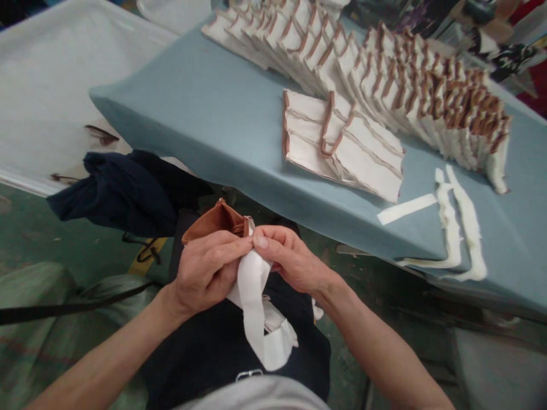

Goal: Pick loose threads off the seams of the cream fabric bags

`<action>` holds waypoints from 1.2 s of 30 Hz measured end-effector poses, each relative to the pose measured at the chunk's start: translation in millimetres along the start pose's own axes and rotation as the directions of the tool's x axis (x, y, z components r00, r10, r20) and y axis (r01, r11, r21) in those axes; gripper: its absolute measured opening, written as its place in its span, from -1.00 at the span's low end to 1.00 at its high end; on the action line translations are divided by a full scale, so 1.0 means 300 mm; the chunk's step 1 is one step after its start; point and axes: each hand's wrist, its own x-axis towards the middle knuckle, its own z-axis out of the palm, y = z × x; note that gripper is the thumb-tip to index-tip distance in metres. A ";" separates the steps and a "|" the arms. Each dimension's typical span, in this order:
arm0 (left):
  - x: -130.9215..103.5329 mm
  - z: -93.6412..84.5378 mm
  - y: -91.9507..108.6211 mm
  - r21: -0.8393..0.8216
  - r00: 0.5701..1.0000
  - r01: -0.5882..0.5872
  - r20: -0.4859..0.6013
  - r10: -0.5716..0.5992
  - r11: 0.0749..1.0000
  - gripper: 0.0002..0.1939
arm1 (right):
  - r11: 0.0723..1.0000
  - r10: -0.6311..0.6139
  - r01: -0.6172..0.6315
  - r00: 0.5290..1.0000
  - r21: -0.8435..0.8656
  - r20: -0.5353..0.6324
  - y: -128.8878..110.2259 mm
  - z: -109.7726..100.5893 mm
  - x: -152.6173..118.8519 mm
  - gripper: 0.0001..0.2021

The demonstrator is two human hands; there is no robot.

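Over my lap, my left hand (209,270) is closed on a brown piece (211,222) whose open side shows folds inside. The fingertips of my right hand (294,256) pinch the whitish edge of this piece, right beside my left thumb. From between both hands a white strip (252,310) hangs down and loops over my dark clothing. Part of the brown piece is hidden behind my left fingers.
On the blue table (183,102) lie a long row of white pieces with brown edges (333,57), a few similar flat pieces (367,151) and loose white strips (470,228). Dark blue cloth (115,191) hangs at the left, near a white tray (77,62). Green sacks (85,330) stand lower left.
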 end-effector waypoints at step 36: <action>0.185 -0.132 0.059 -0.255 0.743 0.507 0.613 -0.268 0.823 -0.55 | 0.083 -0.169 0.435 0.893 -0.896 0.418 -0.285 -0.016 -0.086 -0.79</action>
